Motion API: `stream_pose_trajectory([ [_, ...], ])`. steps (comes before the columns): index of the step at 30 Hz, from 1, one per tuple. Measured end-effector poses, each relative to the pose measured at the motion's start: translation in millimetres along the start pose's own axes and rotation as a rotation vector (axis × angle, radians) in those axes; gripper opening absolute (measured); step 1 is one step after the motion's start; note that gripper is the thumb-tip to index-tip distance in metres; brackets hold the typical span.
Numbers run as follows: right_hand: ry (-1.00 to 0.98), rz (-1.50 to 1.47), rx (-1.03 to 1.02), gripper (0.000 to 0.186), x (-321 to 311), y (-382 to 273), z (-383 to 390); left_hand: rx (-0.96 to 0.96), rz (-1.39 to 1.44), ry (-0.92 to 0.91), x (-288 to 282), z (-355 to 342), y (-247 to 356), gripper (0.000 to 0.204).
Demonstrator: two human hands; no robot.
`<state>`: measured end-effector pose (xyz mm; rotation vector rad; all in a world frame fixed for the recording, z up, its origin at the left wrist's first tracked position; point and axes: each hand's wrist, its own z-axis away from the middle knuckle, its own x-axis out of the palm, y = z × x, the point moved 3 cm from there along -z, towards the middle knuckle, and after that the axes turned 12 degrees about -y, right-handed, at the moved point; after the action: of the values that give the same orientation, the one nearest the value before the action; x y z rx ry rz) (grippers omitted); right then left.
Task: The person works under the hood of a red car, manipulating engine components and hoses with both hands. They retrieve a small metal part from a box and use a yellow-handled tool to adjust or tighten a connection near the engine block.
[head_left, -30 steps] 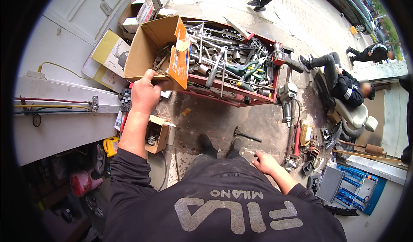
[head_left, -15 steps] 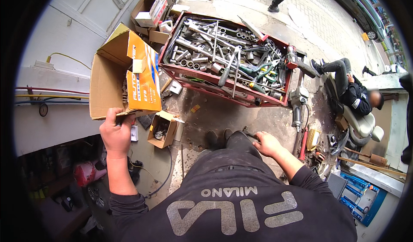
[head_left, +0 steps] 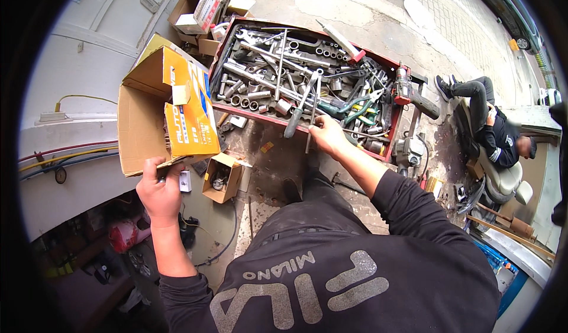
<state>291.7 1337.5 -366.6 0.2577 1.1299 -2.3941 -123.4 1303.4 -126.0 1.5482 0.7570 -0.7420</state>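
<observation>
My left hand (head_left: 161, 191) is closed on the bottom edge of an open orange-and-brown cardboard box (head_left: 192, 120), thumb and fingers pinching it. The box is tilted, its open side facing left, with metal pieces just showing inside. My right hand (head_left: 326, 134) is at the near rim of a red tool tray (head_left: 266, 115). Its fingers are closed on the lower part of a long thin metal bar (head_left: 315, 99) with a rounded head, which sticks out over the rim. Beside the bar lies a dark-handled tool (head_left: 294, 120). Sockets, wrenches and green-handled pliers (head_left: 361, 105) fill the tray.
A small open carton (head_left: 222, 179) with metal parts stands on the floor beneath the orange box. A red cordless power tool (head_left: 403, 84) and a grey air tool (head_left: 408, 152) hang at the tray's right end. A person (head_left: 497, 132) sits in a pale seat at the right.
My right hand has risen from beside my right thigh to the bar at the tray's near rim. The orange box has shifted slightly left and down with my left hand.
</observation>
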Motion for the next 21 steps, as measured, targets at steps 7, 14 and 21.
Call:
stream_pose_trajectory([
  [7,-0.108,0.009,-0.072,0.056,24,-40,-41,-0.024,-0.179,-0.156,102,-60,13,0.028],
  [14,-0.028,0.269,-0.466,0.048,-14,9,22,-0.084,-0.091,-0.301,142,-58,31,0.034],
  [21,0.145,0.503,-0.29,0.025,-64,65,80,-0.13,-0.131,-0.406,137,-66,38,0.036],
])
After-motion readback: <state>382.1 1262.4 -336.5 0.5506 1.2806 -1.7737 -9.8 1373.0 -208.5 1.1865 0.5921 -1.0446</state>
